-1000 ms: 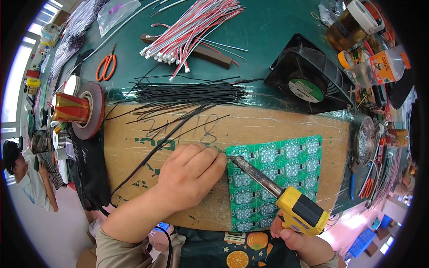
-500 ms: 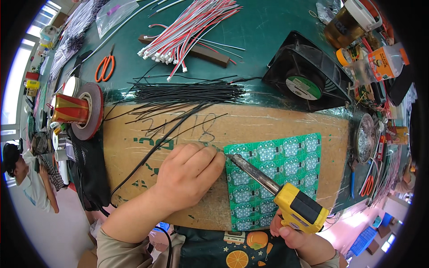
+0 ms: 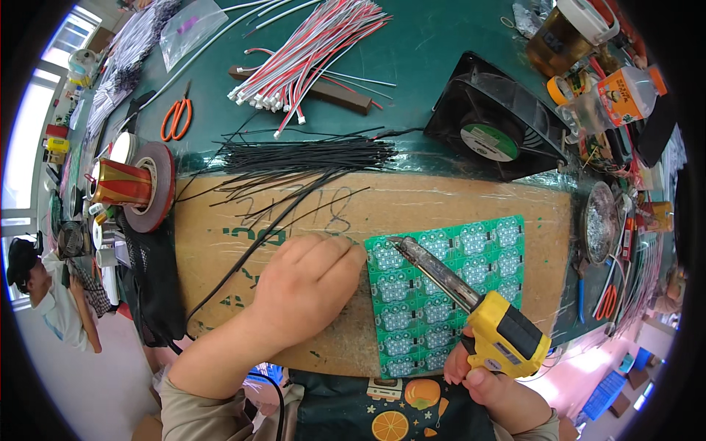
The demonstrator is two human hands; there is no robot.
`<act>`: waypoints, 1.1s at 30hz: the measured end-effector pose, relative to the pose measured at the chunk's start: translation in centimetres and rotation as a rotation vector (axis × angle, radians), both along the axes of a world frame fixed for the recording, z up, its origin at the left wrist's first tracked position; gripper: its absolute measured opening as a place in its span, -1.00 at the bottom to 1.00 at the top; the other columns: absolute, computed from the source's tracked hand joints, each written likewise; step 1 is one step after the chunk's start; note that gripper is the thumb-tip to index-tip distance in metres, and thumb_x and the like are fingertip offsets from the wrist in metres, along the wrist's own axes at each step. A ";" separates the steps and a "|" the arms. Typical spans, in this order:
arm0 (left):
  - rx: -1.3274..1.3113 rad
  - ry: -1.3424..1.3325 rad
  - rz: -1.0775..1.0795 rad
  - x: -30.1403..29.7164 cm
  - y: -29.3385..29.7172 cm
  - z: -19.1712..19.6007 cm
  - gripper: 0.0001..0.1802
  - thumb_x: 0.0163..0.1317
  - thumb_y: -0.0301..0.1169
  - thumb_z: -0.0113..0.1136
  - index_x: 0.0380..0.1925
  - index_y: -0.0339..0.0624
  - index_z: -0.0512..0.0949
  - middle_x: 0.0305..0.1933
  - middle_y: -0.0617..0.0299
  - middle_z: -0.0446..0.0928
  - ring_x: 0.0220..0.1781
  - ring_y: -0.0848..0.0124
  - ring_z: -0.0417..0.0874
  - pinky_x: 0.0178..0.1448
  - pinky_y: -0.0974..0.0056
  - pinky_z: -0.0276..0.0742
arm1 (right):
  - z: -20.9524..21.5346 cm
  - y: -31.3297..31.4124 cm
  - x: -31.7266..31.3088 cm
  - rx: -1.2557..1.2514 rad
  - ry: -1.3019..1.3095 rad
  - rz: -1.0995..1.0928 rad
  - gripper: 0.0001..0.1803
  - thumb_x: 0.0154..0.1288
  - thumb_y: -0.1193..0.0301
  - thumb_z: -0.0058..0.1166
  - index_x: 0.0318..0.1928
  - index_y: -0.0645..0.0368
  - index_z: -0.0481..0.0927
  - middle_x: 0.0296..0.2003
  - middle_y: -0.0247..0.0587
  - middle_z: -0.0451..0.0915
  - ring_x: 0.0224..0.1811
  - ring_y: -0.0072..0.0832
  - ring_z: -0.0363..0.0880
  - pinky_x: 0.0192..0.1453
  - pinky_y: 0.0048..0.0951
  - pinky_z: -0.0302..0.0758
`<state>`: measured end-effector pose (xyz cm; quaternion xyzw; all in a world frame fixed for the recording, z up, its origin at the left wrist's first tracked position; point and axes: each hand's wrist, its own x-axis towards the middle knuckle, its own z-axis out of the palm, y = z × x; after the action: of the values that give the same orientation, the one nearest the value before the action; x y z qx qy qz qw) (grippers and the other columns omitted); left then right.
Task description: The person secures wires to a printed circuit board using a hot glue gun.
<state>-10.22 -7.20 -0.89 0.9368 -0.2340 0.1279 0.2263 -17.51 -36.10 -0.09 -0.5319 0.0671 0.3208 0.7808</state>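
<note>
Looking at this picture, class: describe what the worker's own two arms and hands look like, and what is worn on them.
Both hands are bare: no gloves, rings or watch show. The left hand leads to a bare forearm whose khaki sleeve is pushed up near the elbow. The right hand shows a matching khaki cuff at the wrist. No markings are visible.

matt brown cardboard sheet (image 3: 441, 202), glossy green circuit panel (image 3: 471, 272), seemingly plastic yellow iron handle (image 3: 507, 339).

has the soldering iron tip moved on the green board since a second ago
Yes, slightly: the soldering iron tip crept toward the green circuit board's top-left corner, nearer the left hand.
</note>
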 end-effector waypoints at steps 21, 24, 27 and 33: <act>0.079 0.255 0.394 5.6 -1.1 1.5 -0.90 -0.01 -0.50 0.18 -0.45 -0.29 0.53 -0.39 0.07 0.54 -0.29 0.11 0.59 -0.15 0.12 0.52 | 0.2 -2.2 -0.9 0.215 -0.001 -0.205 -0.29 0.19 0.30 0.23 0.30 0.17 0.22 -0.50 -0.25 0.39 -0.51 -0.46 0.37 -0.38 -0.32 0.43; 0.107 0.320 0.360 5.9 -1.0 1.8 -0.90 -0.01 -0.49 0.17 -0.46 -0.30 0.53 -0.40 0.06 0.54 -0.31 0.11 0.59 -0.18 0.12 0.51 | 0.2 -2.4 -0.8 0.194 -0.023 -0.211 -0.28 0.18 0.29 0.23 0.30 0.17 0.22 -0.50 -0.26 0.39 -0.52 -0.47 0.37 -0.38 -0.33 0.43; 0.144 0.353 0.309 6.0 -0.8 2.1 -0.90 0.00 -0.49 0.15 -0.46 -0.29 0.53 -0.41 0.05 0.53 -0.30 0.09 0.59 -0.19 0.12 0.50 | 0.3 -2.4 -0.9 0.197 0.000 -0.222 -0.29 0.19 0.30 0.23 0.29 0.19 0.21 -0.51 -0.27 0.38 -0.52 -0.47 0.37 -0.38 -0.34 0.43; -0.008 0.177 0.135 5.0 -1.7 1.8 -0.90 0.01 -0.53 0.17 -0.42 -0.25 0.52 -0.38 0.09 0.53 -0.30 0.07 0.56 -0.20 0.10 0.48 | 0.3 -2.6 -1.0 0.141 -0.022 -0.221 -0.25 0.17 0.22 0.31 0.26 0.20 0.23 -0.54 -0.28 0.39 -0.58 -0.45 0.41 -0.47 -0.35 0.46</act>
<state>-5.25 -8.86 0.90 0.9572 -0.1488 0.0605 0.2408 -18.52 -38.72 0.17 -0.4687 0.0939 0.2310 0.8474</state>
